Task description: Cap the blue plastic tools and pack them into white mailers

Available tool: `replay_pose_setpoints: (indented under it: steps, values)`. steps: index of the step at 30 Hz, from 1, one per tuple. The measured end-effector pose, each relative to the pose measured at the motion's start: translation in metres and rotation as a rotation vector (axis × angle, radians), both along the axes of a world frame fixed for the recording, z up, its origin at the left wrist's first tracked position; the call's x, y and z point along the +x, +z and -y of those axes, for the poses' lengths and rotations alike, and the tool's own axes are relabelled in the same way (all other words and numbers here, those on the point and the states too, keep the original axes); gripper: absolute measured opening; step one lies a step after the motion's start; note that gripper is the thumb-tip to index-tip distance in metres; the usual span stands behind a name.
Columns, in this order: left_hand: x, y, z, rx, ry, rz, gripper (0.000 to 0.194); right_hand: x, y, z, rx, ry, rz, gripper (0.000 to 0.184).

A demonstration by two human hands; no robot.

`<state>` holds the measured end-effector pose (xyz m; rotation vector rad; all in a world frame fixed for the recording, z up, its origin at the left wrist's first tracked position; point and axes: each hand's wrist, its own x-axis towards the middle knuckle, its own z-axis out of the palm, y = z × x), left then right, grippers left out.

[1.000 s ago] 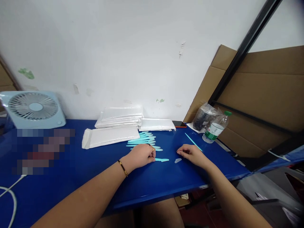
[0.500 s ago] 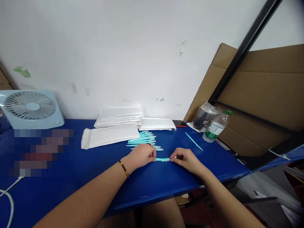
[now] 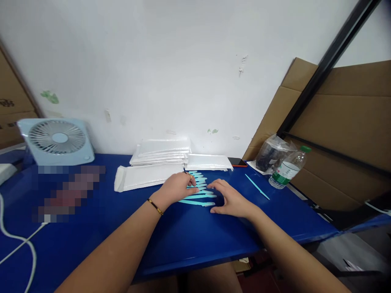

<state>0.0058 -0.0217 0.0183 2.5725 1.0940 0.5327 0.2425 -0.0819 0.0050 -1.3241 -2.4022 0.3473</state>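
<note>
Several slim turquoise eyebrow razors (image 3: 197, 202) with pale, clear-looking capped ends lie side by side in a row on the blue table. My left hand (image 3: 176, 188) is over the left part of the row, its thumb and bent fingers a little apart, hiding some of the handles. At the capped ends on the right, my right hand (image 3: 231, 198) has its thumb and fingers spread with nothing between them. One more turquoise razor (image 3: 257, 186) lies alone, slanted, farther right.
White padded envelopes (image 3: 149, 177) are stacked behind the row. A phone (image 3: 238, 162), a bagged dark item (image 3: 269, 156) and a water bottle (image 3: 287, 171) stand at the back right. On the left are a light blue fan (image 3: 61, 140) and a white cable (image 3: 33, 252).
The razor held between both hands is released and lies at the near end of the row. My hands have shifted away from the table's front edge, and the view has turned slightly left.
</note>
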Motion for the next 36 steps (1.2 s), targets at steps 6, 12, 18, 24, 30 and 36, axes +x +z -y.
replay_pose_setpoints:
  steps: [6, 12, 18, 24, 30, 36]
  values:
    - [-0.023, -0.005, -0.027, 0.066, 0.319, 0.06, 0.022, -0.031, 0.017, -0.076, -0.175, 0.204, 0.252, 0.123]
    - [-0.024, -0.01, -0.033, 0.061, 0.361, 0.063, 0.022, -0.055, 0.014, -0.1, -0.232, 0.206, 0.377, 0.115]
    - [-0.006, -0.005, -0.009, 0.094, 0.128, 0.124, 0.044, -0.035, 0.014, -0.067, -0.105, 0.246, 0.302, 0.073]
    - [0.023, -0.02, 0.023, 0.135, 0.012, -0.182, 0.052, -0.029, 0.007, -0.041, -0.032, 0.244, 0.275, 0.037]
    - [0.036, -0.032, 0.022, 0.161, 0.07, -0.23, 0.027, -0.043, -0.001, -0.031, 0.06, 0.141, 0.517, 0.027]
    - [0.025, -0.013, 0.019, 0.116, 0.209, -0.178, 0.015, -0.053, 0.004, -0.028, 0.247, -0.048, 0.494, 0.014]
